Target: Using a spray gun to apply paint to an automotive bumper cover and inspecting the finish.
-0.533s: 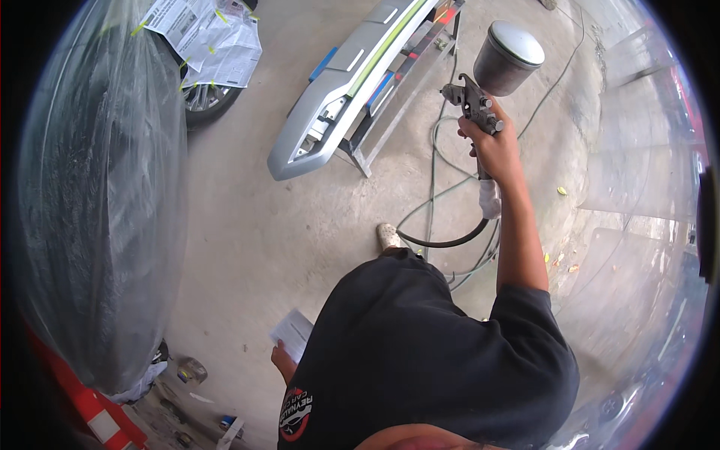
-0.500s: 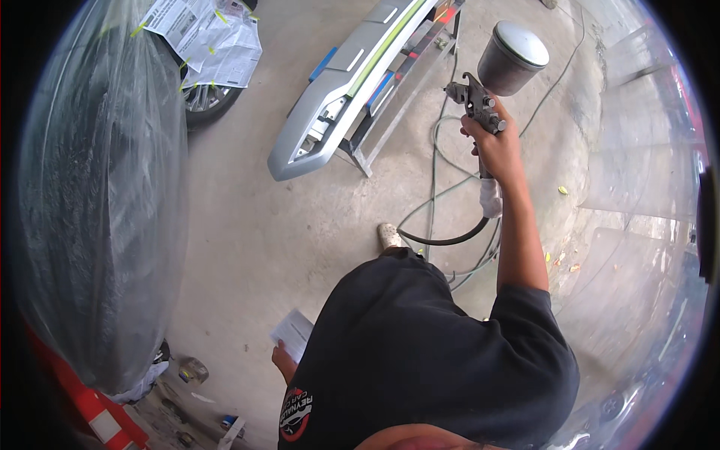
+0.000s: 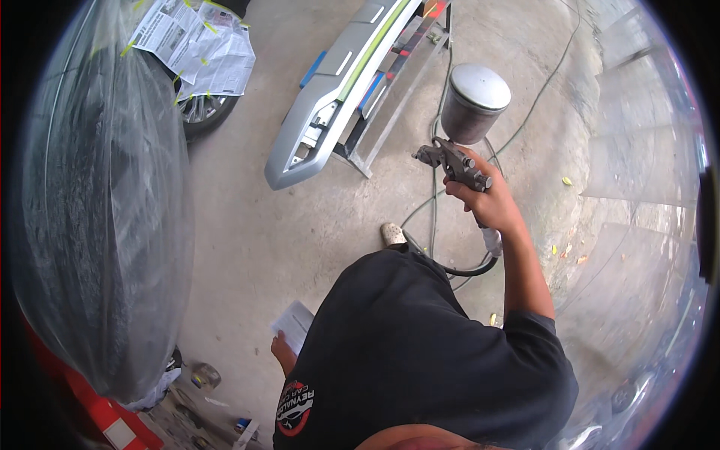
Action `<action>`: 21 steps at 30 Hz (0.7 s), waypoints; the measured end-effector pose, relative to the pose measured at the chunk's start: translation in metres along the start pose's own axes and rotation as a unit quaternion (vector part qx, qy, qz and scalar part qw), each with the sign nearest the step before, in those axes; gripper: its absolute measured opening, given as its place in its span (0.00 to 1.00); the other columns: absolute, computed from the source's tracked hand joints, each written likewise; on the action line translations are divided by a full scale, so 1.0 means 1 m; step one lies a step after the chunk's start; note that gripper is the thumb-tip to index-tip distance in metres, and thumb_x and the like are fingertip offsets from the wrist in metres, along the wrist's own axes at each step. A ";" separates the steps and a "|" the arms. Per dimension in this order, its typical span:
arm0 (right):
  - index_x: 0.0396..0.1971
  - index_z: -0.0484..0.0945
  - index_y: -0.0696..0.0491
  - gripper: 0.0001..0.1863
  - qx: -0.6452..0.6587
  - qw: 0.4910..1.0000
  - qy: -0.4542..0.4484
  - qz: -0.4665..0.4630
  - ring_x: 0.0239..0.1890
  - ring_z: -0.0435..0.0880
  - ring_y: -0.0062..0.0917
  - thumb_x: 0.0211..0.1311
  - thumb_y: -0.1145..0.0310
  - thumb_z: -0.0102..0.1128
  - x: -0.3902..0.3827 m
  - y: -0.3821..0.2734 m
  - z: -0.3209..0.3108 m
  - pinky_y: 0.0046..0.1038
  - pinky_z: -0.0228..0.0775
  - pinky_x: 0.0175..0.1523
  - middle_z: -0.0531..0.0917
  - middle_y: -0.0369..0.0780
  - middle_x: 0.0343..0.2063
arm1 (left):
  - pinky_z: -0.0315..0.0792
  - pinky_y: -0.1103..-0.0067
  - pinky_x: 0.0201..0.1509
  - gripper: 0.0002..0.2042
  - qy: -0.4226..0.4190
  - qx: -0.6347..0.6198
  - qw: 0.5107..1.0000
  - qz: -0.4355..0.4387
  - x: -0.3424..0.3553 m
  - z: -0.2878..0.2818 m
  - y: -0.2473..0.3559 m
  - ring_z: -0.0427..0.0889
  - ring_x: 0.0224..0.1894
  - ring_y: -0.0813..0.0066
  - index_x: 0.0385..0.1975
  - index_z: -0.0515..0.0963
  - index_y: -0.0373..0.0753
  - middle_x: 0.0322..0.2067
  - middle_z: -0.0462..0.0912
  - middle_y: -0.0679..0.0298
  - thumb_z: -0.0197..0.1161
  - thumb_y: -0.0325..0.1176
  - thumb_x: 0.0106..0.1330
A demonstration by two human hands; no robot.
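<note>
My right hand (image 3: 486, 196) is wrapped round the grip of a metal spray gun (image 3: 452, 161), held out in front of my body. A grey paint cup (image 3: 475, 103) with a pale lid sits on top of the gun. White wrapping covers the lower end of the grip, where a dark hose (image 3: 480, 268) hangs off. Low at my left side, my left hand (image 3: 283, 351) pinches a sheet of paper (image 3: 294, 324). Ahead and to the left of the gun lies a silver-grey car bumper (image 3: 307, 135) on a metal stand (image 3: 369, 146).
A car under clear plastic sheeting (image 3: 97, 217) stands along the left, its wheel (image 3: 204, 112) partly covered by taped newspaper (image 3: 202, 56). Green hose (image 3: 433, 210) loops over the concrete floor. Translucent sheeting (image 3: 637, 165) hangs at the right. A small container (image 3: 205, 376) lies at lower left.
My right hand has brought the spray gun nearer my body, lower and slightly left in view. The paper in my left hand has shifted only slightly.
</note>
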State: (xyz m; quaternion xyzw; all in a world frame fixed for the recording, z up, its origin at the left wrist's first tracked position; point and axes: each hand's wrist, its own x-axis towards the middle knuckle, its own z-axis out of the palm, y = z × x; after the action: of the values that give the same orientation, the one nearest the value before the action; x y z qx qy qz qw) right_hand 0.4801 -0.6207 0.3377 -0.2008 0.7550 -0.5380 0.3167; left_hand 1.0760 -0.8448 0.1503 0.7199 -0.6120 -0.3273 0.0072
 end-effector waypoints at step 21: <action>0.58 0.73 0.52 0.27 -0.023 0.985 0.155 -0.070 0.28 0.81 0.18 0.56 0.73 0.62 0.103 -0.072 0.002 0.21 0.70 0.23 0.80 0.34 0.28 | 0.68 0.74 0.29 0.11 -0.067 -0.146 0.984 -0.070 0.097 0.032 0.053 0.72 0.25 0.75 0.29 0.74 0.35 0.25 0.76 0.64 0.58 0.35 0.69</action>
State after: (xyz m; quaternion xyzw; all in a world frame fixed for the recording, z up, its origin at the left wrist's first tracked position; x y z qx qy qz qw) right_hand 0.4047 -0.7130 0.3780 -0.1741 0.7911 -0.5661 0.1527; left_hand 1.0175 -0.9313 0.1023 0.7286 -0.5047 -0.4605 0.0488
